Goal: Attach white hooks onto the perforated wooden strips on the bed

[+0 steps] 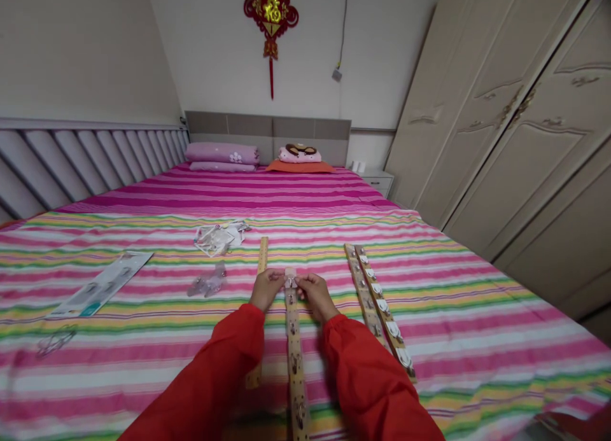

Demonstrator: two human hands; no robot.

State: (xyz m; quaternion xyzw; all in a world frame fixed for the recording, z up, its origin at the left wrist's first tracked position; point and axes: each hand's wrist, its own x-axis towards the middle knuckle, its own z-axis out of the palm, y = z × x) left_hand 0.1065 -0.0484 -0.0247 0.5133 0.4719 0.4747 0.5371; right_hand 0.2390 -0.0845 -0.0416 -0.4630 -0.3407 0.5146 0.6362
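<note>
A narrow wooden strip (pixel 293 329) with several metal hooks on transparent square backings lies lengthwise in front of me on the striped bedspread. At its far end, my left hand (pixel 266 289) pinches the left edge of a hook (pixel 290 280) on a transparent backing. From the other side, my right hand (pixel 316 295) has its fingers closed at the right edge of that same hook. A second wooden strip (pixel 262 256), with no hooks showing, lies just left and passes partly under my left hand and sleeve.
Two more wooden strips lie to the right, one with metal hooks (pixel 363 291) and one with white hooks (pixel 382 306). Left are small transparent pieces (pixel 209 280), a white heap of packaging (pixel 220 237), a long hook package (pixel 102 285) and a thin loop (pixel 57 339). Pillows (pixel 222 154) rest by the headboard.
</note>
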